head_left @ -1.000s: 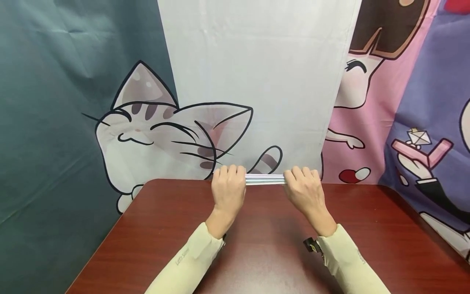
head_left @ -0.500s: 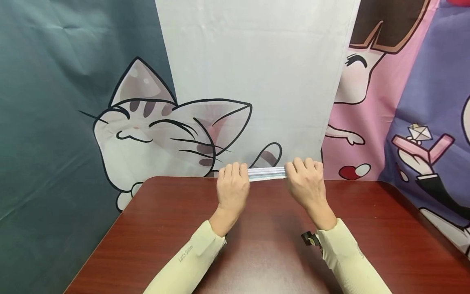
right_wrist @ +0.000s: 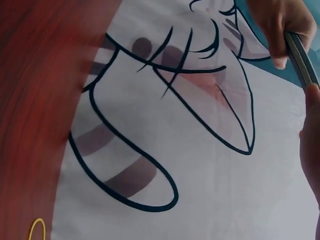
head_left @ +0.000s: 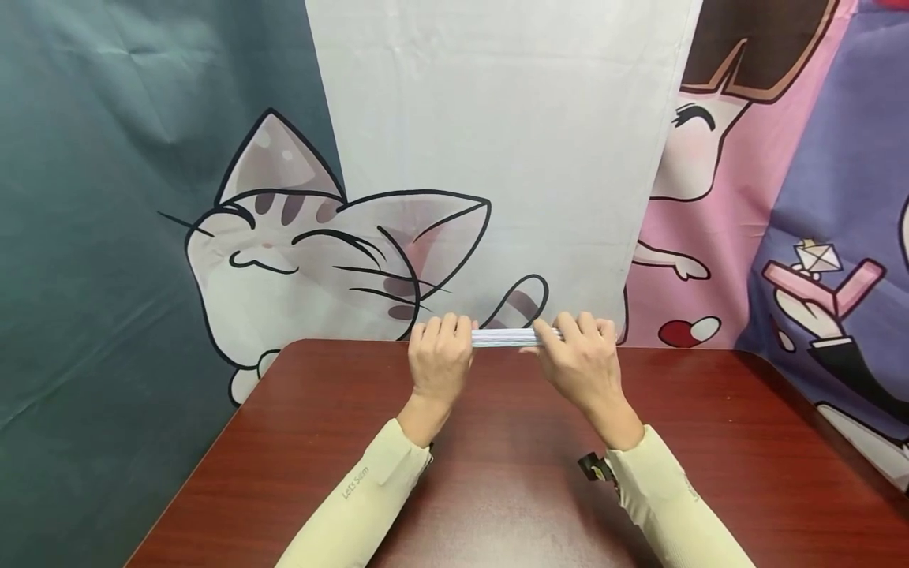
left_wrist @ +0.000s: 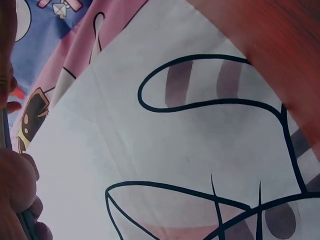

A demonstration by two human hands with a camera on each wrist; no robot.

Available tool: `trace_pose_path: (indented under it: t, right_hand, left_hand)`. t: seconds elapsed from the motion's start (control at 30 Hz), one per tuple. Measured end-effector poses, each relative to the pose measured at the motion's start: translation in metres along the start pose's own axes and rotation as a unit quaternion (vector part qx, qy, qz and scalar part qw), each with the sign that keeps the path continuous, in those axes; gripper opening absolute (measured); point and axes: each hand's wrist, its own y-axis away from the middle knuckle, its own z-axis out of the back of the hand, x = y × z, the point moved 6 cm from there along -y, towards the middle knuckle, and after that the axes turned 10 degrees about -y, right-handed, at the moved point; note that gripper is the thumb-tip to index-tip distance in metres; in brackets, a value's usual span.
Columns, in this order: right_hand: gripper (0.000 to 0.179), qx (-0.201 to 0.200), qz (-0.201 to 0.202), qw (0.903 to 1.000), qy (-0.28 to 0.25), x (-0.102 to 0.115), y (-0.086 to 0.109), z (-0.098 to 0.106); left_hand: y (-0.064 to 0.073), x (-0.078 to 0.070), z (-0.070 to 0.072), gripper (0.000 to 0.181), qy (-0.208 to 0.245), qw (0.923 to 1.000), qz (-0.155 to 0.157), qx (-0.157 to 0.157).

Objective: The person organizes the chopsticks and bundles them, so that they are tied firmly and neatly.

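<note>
Both hands hold a thin stack of whitish layers (head_left: 503,338) edge-on over the far part of the table, one hand at each end. My left hand (head_left: 440,359) curls its fingers over the left end. At the right end my right hand (head_left: 585,363) grips it, with the index finger and thumb reaching inward along the stack. In the right wrist view the stack (right_wrist: 301,60) looks like a narrow grey bar running between the two hands. The left wrist view catches only part of the stack (left_wrist: 5,130) at its left edge. The palms hide both ends.
A reddish-brown wooden table (head_left: 497,505) lies below the hands. Its far edge meets a hanging cloth backdrop (head_left: 497,142) printed with a cartoon cat. Pale sleeves cover both forearms, and a small dark device (head_left: 595,467) sits at the right wrist.
The right hand's index finger and thumb have spread inward along the stack. The stack tilted up at the right half a second ago, and is nearly level now with its layers closer together.
</note>
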Motion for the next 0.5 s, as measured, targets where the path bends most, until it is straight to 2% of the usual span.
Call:
trace_pose_path:
  t: [0.13, 0.27, 0.3, 0.37, 0.5]
  right_hand:
    - [0.048, -0.008, 0.0, 0.9998, 0.017, -0.002, 0.004, -0.003]
    - [0.048, -0.004, -0.007, 0.9997, 0.025, -0.008, 0.007, -0.003]
    - [0.046, -0.002, -0.009, 0.9996, 0.025, -0.009, 0.008, -0.003]
    - [0.042, -0.001, -0.013, 0.9996, 0.027, -0.01, 0.008, -0.003]
    - [0.036, -0.003, -0.015, 0.9995, 0.029, -0.009, 0.006, -0.001]
  left_hand:
    - [0.0, -0.003, -0.002, 0.029, 0.003, 0.9994, -0.001, 0.036]
    - [0.003, -0.012, -0.004, 0.007, 0.003, 0.9976, -0.007, 0.069]
    - [0.004, -0.014, -0.004, 0.002, 0.0, 0.9975, -0.007, 0.07]
    - [0.006, -0.018, -0.003, 0.009, -0.008, 0.998, -0.006, 0.062]
    - [0.006, -0.02, 0.001, 0.012, -0.016, 0.9993, -0.01, 0.031]
